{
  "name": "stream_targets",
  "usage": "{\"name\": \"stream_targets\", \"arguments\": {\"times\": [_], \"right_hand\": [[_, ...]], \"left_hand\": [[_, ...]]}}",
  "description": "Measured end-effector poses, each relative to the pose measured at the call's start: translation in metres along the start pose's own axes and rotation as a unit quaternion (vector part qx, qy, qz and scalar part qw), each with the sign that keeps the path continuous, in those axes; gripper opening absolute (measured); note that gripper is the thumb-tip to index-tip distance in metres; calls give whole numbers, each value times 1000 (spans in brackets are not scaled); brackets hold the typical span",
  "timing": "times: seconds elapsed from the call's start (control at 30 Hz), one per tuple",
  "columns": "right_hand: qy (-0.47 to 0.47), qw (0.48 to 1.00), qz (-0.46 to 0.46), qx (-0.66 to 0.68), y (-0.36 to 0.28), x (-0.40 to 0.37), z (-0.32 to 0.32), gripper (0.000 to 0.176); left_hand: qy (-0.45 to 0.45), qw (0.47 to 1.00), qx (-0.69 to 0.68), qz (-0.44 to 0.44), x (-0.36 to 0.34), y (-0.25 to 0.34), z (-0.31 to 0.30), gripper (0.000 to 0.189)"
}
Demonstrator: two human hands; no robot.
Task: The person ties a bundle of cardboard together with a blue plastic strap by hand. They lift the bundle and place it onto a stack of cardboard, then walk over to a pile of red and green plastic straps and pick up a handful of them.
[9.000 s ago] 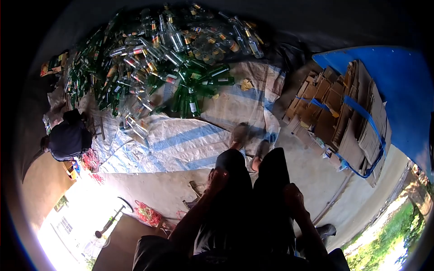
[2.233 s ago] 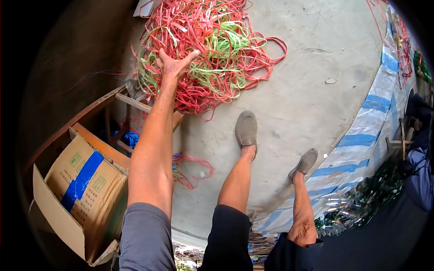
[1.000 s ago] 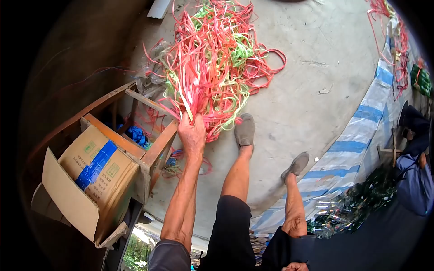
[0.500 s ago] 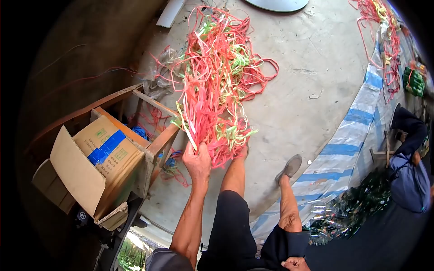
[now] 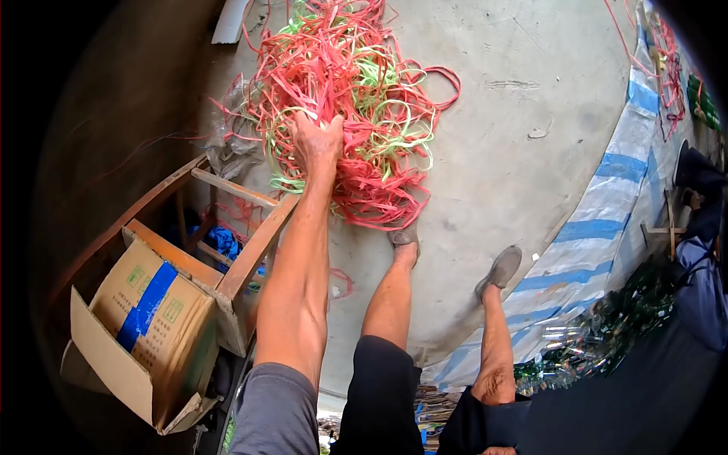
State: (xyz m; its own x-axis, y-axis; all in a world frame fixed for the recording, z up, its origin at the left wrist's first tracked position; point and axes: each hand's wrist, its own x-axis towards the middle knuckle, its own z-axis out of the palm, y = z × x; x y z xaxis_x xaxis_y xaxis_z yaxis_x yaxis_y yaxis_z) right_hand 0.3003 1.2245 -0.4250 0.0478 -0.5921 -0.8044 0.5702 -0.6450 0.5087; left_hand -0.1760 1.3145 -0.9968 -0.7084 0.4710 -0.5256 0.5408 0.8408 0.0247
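A large tangled heap of red and light green flat plastic twine (image 5: 379, 98) lies on the concrete floor in front of me. My left hand (image 5: 318, 144) reaches into the near left of this heap, its fingers closed around strands and partly covered by them. Only a sliver of my right hand (image 5: 499, 451) shows at the bottom edge, by my lap; its fingers are out of sight.
A wooden frame (image 5: 258, 250) stands at left beside an open cardboard box (image 5: 155, 318) with blue tape. My shoe (image 5: 500, 269) rests on the floor. Blue-and-white striped sheeting (image 5: 584, 250) and glass bottles (image 5: 607, 334) lie at right, near another person's leg (image 5: 701, 174).
My left hand has moved forward, away from my body, onto the heap. The near strands it held up now lie lower and spread out. My view has shifted slightly.
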Motion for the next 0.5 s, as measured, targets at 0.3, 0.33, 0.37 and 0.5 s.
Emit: {"name": "stream_targets", "arguments": {"times": [0.3, 0.33, 0.37, 0.5], "right_hand": [[1, 1000, 19, 10, -17, 8, 7, 32], [4, 1000, 18, 11, -18, 10, 8, 31], [4, 1000, 21, 17, -19, 10, 7, 31], [3, 999, 25, 38, -29, -1, 8, 29]], "left_hand": [[-61, 992, 91, -60, 45, 11, 53, 85], [-68, 992, 99, -43, 53, 3, 59, 75], [-76, 991, 109, -29, 59, -9, 63, 65], [-110, 993, 51, 14, 44, -28, 43, 42]]}}
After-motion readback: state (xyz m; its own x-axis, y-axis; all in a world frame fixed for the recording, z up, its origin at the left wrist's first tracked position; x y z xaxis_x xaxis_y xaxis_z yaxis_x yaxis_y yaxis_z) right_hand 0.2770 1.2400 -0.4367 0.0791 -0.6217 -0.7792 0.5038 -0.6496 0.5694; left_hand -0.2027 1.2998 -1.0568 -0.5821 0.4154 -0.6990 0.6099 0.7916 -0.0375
